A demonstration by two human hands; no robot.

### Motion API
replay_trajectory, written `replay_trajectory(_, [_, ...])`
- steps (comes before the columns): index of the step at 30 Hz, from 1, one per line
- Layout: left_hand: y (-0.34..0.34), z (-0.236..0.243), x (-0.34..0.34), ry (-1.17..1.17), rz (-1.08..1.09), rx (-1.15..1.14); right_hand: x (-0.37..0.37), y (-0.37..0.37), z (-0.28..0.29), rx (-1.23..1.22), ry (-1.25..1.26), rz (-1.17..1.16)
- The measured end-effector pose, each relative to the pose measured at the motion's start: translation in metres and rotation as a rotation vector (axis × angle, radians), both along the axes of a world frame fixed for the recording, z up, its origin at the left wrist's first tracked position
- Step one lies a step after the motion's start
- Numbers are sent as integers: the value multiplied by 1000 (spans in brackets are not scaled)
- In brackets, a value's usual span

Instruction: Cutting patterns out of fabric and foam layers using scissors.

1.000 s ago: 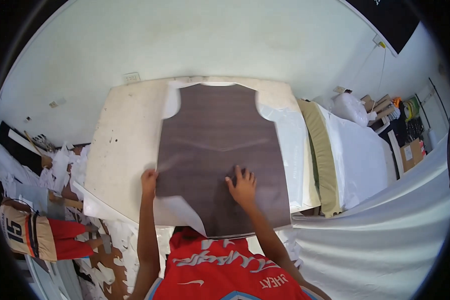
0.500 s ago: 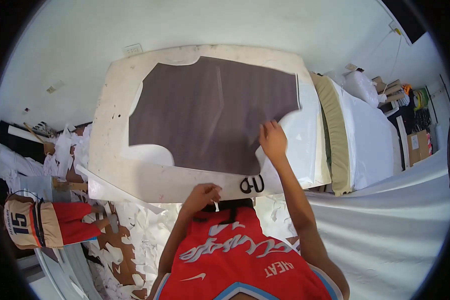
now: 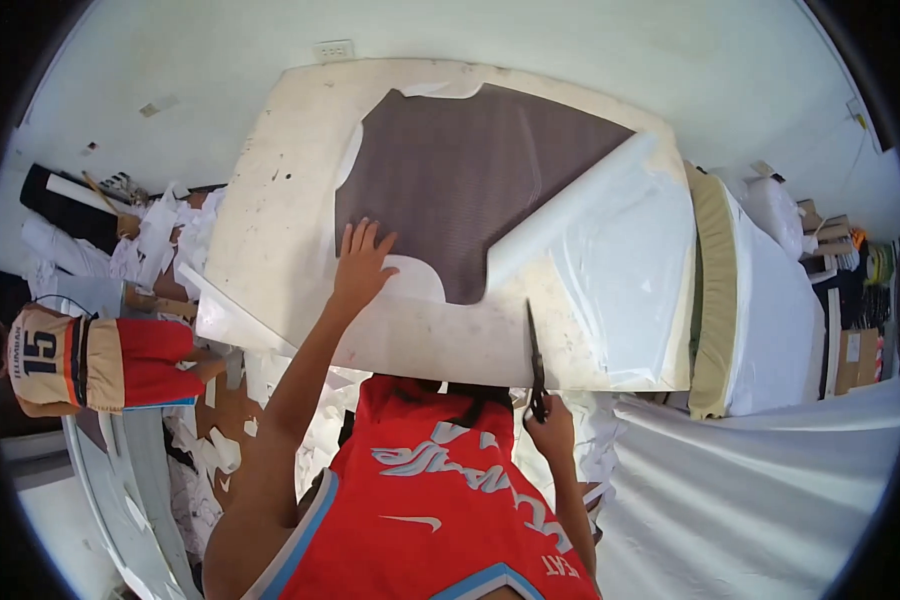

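A dark brown-grey sheet (image 3: pixel 440 180), cut in a garment shape, lies over white backing (image 3: pixel 415 275) on the pale tabletop (image 3: pixel 260 190). Its right part is folded back, showing a pale underside (image 3: pixel 560 210). My left hand (image 3: pixel 365 260) rests with spread fingers on the sheet’s lower left edge and the white backing. My right hand (image 3: pixel 552 425) grips black scissors (image 3: pixel 532 340) at the table’s front edge, their long blade pointing away from me, just right of the sheet’s lower edge.
A co-worker (image 3: pixel 95 360) in a beige top and red shorts is at the left, among paper scraps (image 3: pixel 165 230). Padded stacks (image 3: pixel 715 300) adjoin the table’s right side, with cardboard pieces (image 3: pixel 855 355) beyond. White draped fabric (image 3: pixel 740 480) fills the lower right.
The dark sheet has turned sideways and its right part has folded over. My left hand has moved onto it; my right hand has taken up the scissors from the table.
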State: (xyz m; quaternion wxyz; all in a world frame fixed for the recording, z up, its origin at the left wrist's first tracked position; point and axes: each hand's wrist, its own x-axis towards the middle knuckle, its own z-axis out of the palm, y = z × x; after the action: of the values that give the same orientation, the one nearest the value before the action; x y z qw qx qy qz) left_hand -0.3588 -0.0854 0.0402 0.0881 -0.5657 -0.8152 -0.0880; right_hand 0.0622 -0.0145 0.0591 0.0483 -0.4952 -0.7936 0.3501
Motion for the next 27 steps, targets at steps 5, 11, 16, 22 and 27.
replay_trajectory(5, [-12, -14, 19, -321, 149, 23, 7, -43, 16, -369, 81, -62])
replay_trajectory(11, [-18, -30, 30, -235, 178, 273, -78, -47, -1, -723, 289, -1])
replay_trajectory(16, [-20, -25, 27, -285, 175, 316, -153, -76, -27, -817, 275, 9])
replay_trajectory(22, [-22, -25, 26, -325, 196, 345, -192, -89, -19, -879, 321, -152])
replay_trajectory(27, [-23, -25, 24, -343, 210, 363, -202, -84, -12, -813, 213, -122])
